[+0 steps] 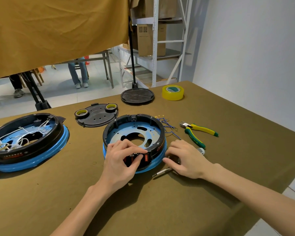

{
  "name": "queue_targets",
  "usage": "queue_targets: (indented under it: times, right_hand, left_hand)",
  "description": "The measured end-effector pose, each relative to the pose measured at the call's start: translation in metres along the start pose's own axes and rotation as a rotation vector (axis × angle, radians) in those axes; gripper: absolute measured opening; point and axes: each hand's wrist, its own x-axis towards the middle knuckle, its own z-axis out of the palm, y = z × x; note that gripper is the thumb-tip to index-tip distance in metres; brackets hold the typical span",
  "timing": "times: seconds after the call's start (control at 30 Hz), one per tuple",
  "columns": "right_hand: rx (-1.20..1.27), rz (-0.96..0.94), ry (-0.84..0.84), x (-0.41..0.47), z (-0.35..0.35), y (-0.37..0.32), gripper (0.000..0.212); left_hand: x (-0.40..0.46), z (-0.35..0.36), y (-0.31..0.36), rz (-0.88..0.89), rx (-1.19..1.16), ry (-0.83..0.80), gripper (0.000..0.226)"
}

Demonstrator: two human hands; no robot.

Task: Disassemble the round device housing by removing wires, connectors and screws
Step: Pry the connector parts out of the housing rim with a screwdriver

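Observation:
A round device housing [153,123] with a black ring, blue metal inner plate and blue rim lies in the middle of the table. My left hand [123,157] pinches the red switch block [146,158] at the housing's near edge. My right hand [186,159] rests on the table just right of the housing, fingers curled over a screwdriver [162,172] whose metal shaft pokes out toward the left. Loose blue wires [167,125] lie beside the housing's far right side.
A second housing [24,142] with white wires inside sits at left. Two black covers [95,116] [137,96], one carrying two tape rolls, lie behind. Yellow tape roll [172,92] and green-yellow cutters [197,132] are at right. The table's right edge runs close by.

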Motion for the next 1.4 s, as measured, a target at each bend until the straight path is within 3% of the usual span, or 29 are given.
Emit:
queue_targets:
  times: [0.1, 0.4, 0.6, 0.83, 0.97, 1.2, 1.4]
  right_hand:
    - [0.068, 0.059, 0.069, 0.002, -0.001, -0.017, 0.019]
    - [-0.097, 0.200, 0.058, 0.029, 0.001, -0.066, 0.051]
    - [-0.184, 0.204, 0.049, 0.033, 0.002, -0.080, 0.038]
    - [-0.017, 0.227, 0.162, 0.018, -0.010, -0.084, 0.028]
    - [-0.036, 0.418, 0.264, 0.020, -0.021, -0.040, 0.027]
    - [-0.324, 0.452, 0.022, 0.038, -0.010, 0.017, 0.013]
    - [-0.224, 0.516, -0.139, 0.058, -0.002, 0.029, 0.012]
  left_hand:
    - [0.001, 0.001, 0.005, -0.012, 0.014, 0.001, 0.020]
    - [-0.003, 0.002, 0.011, -0.026, 0.048, 0.035, 0.031]
    - [-0.005, -0.001, 0.004, 0.008, 0.039, 0.020, 0.030]
    - [-0.007, 0.006, -0.002, 0.030, 0.100, 0.027, 0.032]
    - [-0.009, 0.009, -0.004, 0.049, 0.100, 0.034, 0.033]
    - [-0.006, 0.005, -0.005, 0.061, 0.087, 0.016, 0.034]
    - [-0.007, 0.003, -0.008, 0.072, 0.098, 0.006, 0.035]
